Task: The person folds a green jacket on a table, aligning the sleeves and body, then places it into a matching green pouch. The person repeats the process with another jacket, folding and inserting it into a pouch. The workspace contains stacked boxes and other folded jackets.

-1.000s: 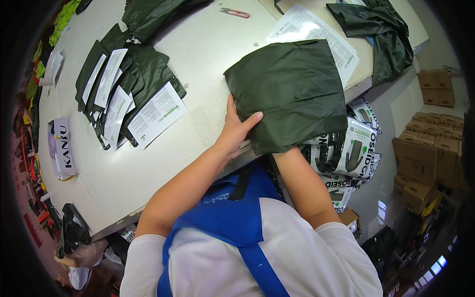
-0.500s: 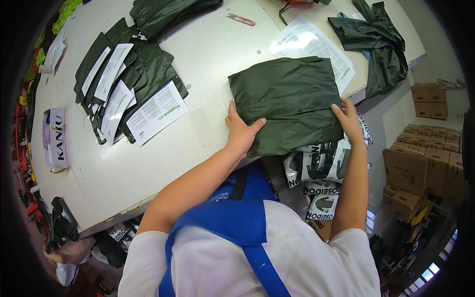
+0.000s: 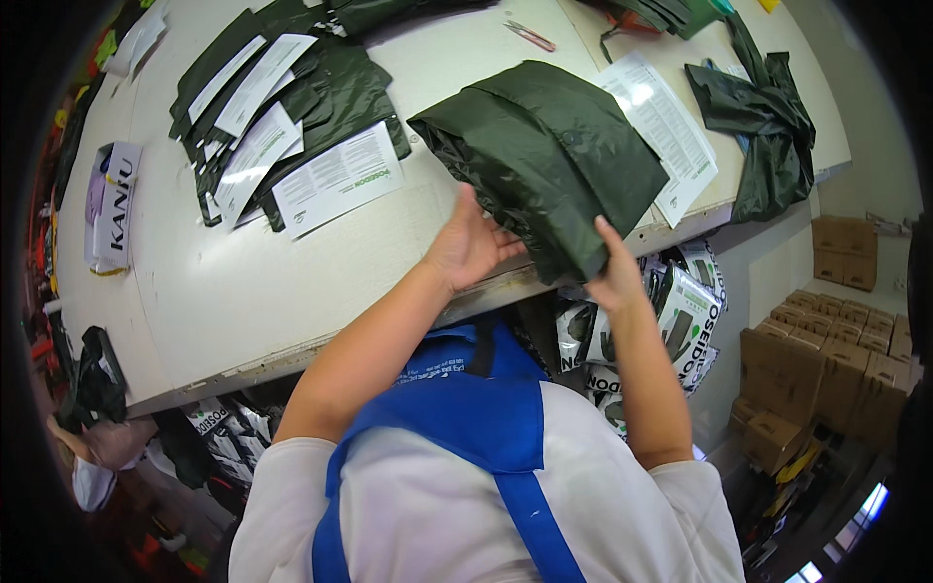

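Note:
A folded dark green waterproof garment [image 3: 544, 155] lies tilted at the near edge of the table, its left side lifted and hollow. My right hand [image 3: 614, 277] grips its near corner, thumb on top and the other fingers hidden underneath. Beside the lower left edge of the bundle, my left hand [image 3: 473, 245] is open, palm turned up and fingers apart, the fingertips reaching toward the underside. Whether those fingertips touch the fabric I cannot tell.
Green pouches with printed sheets [image 3: 338, 180] lie at the left. Red-handled thread snips [image 3: 530, 36] and more leaflets [image 3: 666, 131] lie beyond the bundle. A twisted green garment [image 3: 758, 136] is at the right. Packed bags [image 3: 685, 316] sit below the table edge; cardboard boxes [image 3: 782, 364] stand farther right.
The folded garment has turned clockwise and its left side has come up. My left hand has slid off its top to below the edge; my right hand has moved to the near corner.

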The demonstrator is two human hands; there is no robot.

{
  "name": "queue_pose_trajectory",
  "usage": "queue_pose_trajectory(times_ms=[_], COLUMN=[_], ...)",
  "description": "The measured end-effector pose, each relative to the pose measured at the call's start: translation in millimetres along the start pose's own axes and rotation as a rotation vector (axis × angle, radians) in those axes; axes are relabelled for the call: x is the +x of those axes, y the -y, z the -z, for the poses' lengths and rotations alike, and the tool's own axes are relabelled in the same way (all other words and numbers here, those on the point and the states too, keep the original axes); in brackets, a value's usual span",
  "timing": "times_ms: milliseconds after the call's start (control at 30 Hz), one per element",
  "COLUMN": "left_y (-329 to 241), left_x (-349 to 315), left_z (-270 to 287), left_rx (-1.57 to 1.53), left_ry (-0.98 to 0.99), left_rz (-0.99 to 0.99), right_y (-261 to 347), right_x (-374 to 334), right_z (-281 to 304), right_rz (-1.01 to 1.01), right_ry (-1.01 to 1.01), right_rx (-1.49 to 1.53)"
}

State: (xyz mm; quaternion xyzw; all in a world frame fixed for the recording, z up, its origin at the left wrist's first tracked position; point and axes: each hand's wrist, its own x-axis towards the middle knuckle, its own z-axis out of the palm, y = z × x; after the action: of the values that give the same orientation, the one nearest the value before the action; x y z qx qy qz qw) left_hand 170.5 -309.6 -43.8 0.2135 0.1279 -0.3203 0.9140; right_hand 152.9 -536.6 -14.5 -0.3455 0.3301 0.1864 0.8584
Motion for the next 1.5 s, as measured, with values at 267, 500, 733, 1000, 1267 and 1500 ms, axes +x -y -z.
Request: queue_pose_trajectory(times_ms=[267,500,733,1000,1267,1500], left_y=[7,-15,-40,-9,12,50], left_x=[-62,-113,-142,-149,-137,-105], left_z=[-3,24,5,45,36,37], left_rx=[0.255,0.259,0.379,0.408,0.419,0.099], left_ry=[-0.308,-0.442,-0.374,-0.573,-0.593,-0.731], left_rz=[-0.124,-0.035,-0.028,0.037,-0.011,-0.083], right_y=[-74,24,-3,-37,-41,-68], right_x=[-52,3,1,-5,30,-30], right_z=[-42,6,-31,-41,-62,-113], right_rz=[-0.187,0.11,-0.187,-0.318,0.24,0.555], right_ry=[0.017,0.346,0.298,0.138,0.27,0.335], right_rx=[-0.598,-0.653,-0.513,-0.688,-1.643,-1.972])
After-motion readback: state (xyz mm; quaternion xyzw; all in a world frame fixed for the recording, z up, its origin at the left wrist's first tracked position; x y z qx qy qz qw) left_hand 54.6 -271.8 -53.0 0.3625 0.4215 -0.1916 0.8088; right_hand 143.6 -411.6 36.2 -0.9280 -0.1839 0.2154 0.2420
